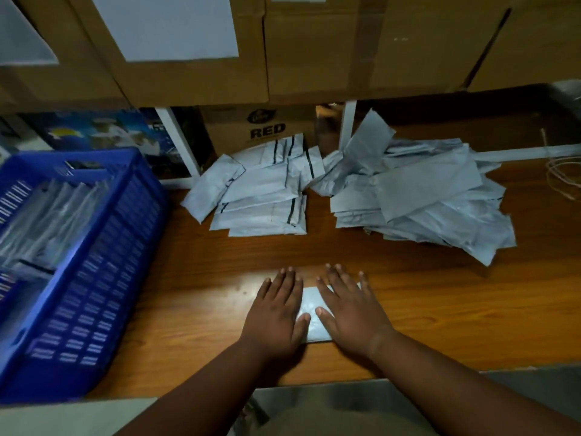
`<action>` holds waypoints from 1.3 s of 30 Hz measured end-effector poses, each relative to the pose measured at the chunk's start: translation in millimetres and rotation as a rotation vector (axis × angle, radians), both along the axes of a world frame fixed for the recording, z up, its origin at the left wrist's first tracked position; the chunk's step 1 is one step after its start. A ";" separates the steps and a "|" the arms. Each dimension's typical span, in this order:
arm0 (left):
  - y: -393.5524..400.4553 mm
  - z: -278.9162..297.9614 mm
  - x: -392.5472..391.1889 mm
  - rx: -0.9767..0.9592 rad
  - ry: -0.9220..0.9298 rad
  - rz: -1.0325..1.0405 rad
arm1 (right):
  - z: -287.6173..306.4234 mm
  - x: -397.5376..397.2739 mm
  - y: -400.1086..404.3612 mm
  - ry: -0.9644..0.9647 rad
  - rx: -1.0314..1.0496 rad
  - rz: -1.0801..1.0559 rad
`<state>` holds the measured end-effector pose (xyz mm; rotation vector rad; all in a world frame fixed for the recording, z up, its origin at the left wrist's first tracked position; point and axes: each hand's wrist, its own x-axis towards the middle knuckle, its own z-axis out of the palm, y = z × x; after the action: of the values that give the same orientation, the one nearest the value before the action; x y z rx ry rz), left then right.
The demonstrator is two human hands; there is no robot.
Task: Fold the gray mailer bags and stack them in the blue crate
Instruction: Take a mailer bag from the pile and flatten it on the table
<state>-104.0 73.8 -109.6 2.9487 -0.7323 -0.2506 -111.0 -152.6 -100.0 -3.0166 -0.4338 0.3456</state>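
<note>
A small folded gray mailer bag (311,305) lies near the front edge of the wooden table (440,294). My left hand (278,313) and my right hand (349,309) press flat on it with straight fingers, covering most of it. Farther back lie two heaps of gray mailer bags: a pile with black strips (261,190) in the middle and a looser pile (418,196) to the right. The blue crate (103,262) stands at the left with several folded gray bags (47,215) inside.
Large cardboard boxes (314,45) overhang the back of the table, and a box marked RED (264,130) stands beneath them between white shelf legs (347,124). A thin cord (562,174) lies at the far right.
</note>
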 end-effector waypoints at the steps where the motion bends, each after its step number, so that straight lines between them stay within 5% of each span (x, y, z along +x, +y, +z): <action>1: 0.2 -0.1 -0.3 -0.005 -0.011 0.002 | -1.6 -0.5 0.4 0.003 0.007 -0.006; 33: -1.9 37.1 9.2 0.077 -0.050 0.016 | 24.9 11.1 -6.4 0.078 0.008 0.042; 39: -2.4 57.0 31.2 -0.032 0.244 0.207 | 61.3 38.3 -4.7 0.147 0.017 0.122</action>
<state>-72.8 71.4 -52.6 2.8631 -0.3927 -0.5610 -72.6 -157.3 -38.6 -2.9288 -0.6053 0.5645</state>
